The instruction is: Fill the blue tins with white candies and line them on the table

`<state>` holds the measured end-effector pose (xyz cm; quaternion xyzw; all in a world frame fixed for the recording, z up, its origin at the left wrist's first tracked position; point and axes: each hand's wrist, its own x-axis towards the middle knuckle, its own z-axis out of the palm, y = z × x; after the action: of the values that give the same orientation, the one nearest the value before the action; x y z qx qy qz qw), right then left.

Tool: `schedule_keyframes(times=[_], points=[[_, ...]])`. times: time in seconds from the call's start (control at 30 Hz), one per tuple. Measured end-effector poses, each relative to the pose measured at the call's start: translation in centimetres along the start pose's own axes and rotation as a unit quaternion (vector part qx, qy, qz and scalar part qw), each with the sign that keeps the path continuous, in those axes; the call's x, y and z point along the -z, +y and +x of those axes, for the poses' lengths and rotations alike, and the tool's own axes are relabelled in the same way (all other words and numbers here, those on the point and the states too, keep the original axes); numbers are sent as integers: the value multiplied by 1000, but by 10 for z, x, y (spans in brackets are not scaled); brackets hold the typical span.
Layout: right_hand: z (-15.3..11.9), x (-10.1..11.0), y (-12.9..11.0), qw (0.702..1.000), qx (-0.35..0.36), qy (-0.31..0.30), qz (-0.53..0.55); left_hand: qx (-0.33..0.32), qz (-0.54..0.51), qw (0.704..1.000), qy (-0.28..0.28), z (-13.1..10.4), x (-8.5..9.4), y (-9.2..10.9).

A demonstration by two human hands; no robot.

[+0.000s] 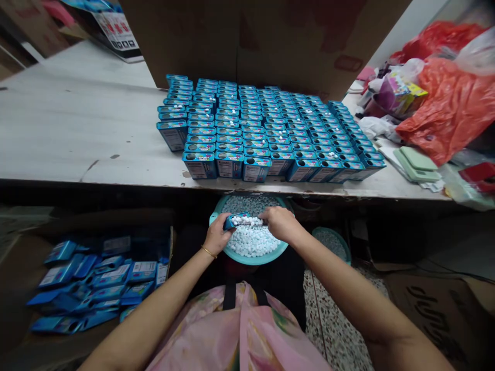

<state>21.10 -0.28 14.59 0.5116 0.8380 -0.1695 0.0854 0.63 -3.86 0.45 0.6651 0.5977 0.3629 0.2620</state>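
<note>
A turquoise basin (257, 253) full of small white and pale blue pellets rests at the lap. Over its left side my left hand (217, 234) grips a small blue box (229, 222), tilted with its end toward the right. White pellets (247, 220) lie heaped in a strip at the box's end. My right hand (279, 222) is closed at the right end of that strip, above the basin; it seems to hold a scoop, mostly hidden by the pellets and fingers. Rows of upright blue boxes (257, 169) stand on the white table, some with white pellets on top.
The white table (77, 123) has a large cardboard carton (251, 46) behind the rows. Red plastic bags (456, 98) and a green scale (417, 159) sit at the right. A carton of blue boxes (110, 278) is at lower left, a second basin (346, 247) at lower right.
</note>
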Motion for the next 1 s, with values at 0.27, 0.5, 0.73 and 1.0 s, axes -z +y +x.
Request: schedule_keyframes(times=[0.27, 0.5, 0.73, 1.0], points=[[-4, 24, -28, 993, 18, -12, -113, 10, -5, 1000, -6, -1, 0, -6], [-13, 32, -28, 995, 14, 10, -103, 31, -52, 998, 7, -5, 4, 1], [-46, 6, 34, 984, 11, 158, 84, 44, -96, 985, 135, 0, 105, 16], [-50, -69, 63, 945, -7, 174, 276, 47, -122, 967, 219, 118, 207, -48]])
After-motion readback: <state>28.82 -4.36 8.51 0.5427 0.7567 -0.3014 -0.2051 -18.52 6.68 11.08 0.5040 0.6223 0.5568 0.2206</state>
